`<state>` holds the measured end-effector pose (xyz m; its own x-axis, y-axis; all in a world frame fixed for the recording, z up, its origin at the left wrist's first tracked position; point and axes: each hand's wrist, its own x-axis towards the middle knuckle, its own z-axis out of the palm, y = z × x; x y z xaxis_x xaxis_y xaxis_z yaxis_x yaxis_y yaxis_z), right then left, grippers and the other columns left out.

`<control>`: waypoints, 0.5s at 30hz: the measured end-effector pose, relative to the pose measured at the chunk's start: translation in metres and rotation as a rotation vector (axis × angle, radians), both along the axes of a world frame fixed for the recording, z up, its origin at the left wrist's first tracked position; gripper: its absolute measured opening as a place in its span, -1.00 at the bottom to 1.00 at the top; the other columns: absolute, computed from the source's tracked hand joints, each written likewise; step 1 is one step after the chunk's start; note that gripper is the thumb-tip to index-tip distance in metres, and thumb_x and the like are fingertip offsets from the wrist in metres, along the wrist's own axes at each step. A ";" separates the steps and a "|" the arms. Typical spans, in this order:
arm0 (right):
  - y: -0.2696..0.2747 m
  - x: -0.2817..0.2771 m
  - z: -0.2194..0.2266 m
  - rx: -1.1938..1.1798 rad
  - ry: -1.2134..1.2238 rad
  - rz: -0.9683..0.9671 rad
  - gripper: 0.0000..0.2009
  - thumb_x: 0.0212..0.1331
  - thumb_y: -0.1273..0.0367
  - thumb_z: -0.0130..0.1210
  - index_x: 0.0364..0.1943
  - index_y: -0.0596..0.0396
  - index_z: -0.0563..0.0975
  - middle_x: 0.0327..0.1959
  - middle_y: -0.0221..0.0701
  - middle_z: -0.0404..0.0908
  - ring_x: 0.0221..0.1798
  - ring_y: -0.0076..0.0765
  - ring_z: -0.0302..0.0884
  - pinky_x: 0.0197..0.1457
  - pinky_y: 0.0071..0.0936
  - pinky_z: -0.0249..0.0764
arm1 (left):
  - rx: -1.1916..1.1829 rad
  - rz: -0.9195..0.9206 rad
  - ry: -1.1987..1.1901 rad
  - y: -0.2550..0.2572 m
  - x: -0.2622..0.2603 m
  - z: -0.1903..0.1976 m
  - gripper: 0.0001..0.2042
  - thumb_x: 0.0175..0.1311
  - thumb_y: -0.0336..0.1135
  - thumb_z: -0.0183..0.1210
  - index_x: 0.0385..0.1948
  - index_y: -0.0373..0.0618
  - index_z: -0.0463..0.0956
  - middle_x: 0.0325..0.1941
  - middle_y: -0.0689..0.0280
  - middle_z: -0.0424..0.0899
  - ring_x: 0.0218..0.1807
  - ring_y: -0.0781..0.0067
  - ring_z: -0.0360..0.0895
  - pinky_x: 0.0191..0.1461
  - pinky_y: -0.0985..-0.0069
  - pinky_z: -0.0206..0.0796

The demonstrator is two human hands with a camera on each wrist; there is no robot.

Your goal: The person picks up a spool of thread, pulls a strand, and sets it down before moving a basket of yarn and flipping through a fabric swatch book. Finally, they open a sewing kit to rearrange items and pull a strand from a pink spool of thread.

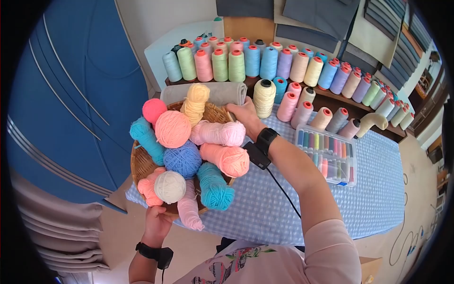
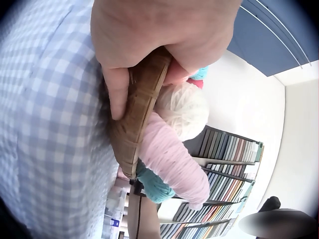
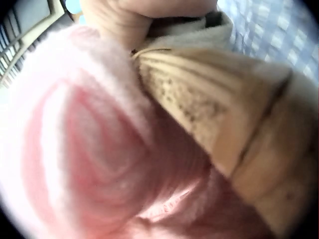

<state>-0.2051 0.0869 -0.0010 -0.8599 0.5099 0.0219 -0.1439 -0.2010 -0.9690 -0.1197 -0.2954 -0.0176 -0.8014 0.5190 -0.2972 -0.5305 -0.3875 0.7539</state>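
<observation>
Blue-and-white gingham covered the table point(image 1: 373, 165), with a tall blue panel point(image 1: 75, 90) at 9 o'clock and grey curtains point(image 1: 56, 227) at 8. Rows of thread spools point(image 1: 220, 65) in pastel colors ran from 12 to 3 o'clock on a brown stepped rack point(image 1: 333, 99), and fabric samples point(image 1: 326, 16) hung behind them at 1 o'clock. A clear plastic case point(image 1: 326, 158) of small, colored pieces sat at 3 o'clock on the cloth, and a grey cloth roll point(image 1: 221, 91) lay just past the basket's far edge.

The round, brown woven basket point(image 1: 142, 163) was at the table's left end, heaped with yarn. A blue ball point(image 1: 182, 161) sat in the middle—a peach ball point(image 1: 172, 128) touching it at 11 o'clock, a white ball point(image 1: 170, 187) at 7, a teal bundle point(image 1: 216, 188) at 5. A yellow bundle point(image 1: 195, 103) stood near 12, and pink and salmon yarn filled the side toward 2.

The left hand point(image 1: 158, 226) gripped the rim at 7 o'clock, thumb and fingers on opposite sides of it. The right hand point(image 1: 247, 117) held the rim at 2 o'clock, thumb near the edge—its fingertips were hidden. Whether the basket's base touched the cloth could not be told.
</observation>
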 end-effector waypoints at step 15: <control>0.058 0.118 0.134 0.293 0.332 -0.314 -0.52 -0.12 0.47 0.21 -0.03 0.25 0.35 -0.11 -0.28 0.49 -0.07 -0.35 0.48 0.01 -0.42 0.44 | 0.015 0.031 0.020 0.003 -0.004 -0.013 -0.47 0.03 -0.40 -0.10 0.16 -0.21 0.23 0.15 0.16 0.43 0.20 0.16 0.40 0.20 0.18 0.33</control>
<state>-0.0870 0.1447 0.1326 -0.5901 0.6726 0.4467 -0.4615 0.1730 -0.8701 -0.1240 -0.2919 -0.0308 -0.8227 0.4985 -0.2734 -0.5032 -0.4146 0.7582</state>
